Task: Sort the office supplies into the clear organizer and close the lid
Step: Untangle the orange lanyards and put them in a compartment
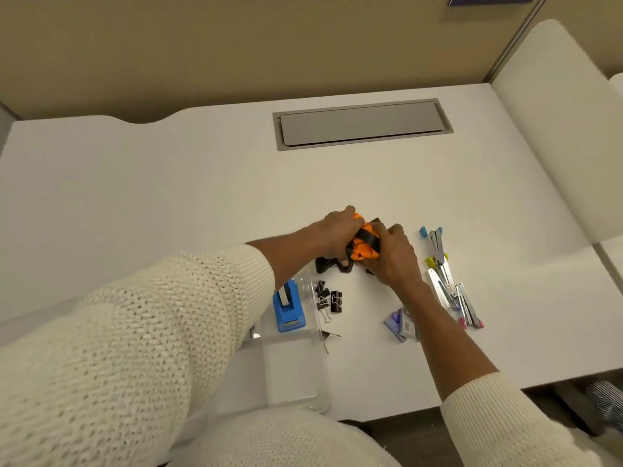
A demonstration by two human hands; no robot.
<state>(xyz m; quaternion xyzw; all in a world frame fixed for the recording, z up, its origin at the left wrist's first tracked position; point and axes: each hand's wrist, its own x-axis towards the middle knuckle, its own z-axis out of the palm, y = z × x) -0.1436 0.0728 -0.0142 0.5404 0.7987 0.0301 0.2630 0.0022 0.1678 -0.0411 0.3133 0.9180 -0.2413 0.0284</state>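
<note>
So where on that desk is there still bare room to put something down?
The desk is bare across its whole left half and between the grey hatch and the hands. It is crowded near the front: binder clips beside the clear organizer, staplers on the right, both hands bunched on the orange bundle.

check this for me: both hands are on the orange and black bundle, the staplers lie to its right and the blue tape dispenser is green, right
Not quite: the head view shows the tape dispenser is blue, not green. Both the left hand and right hand are on the orange and black bundle, and the staplers lie to its right.
</note>
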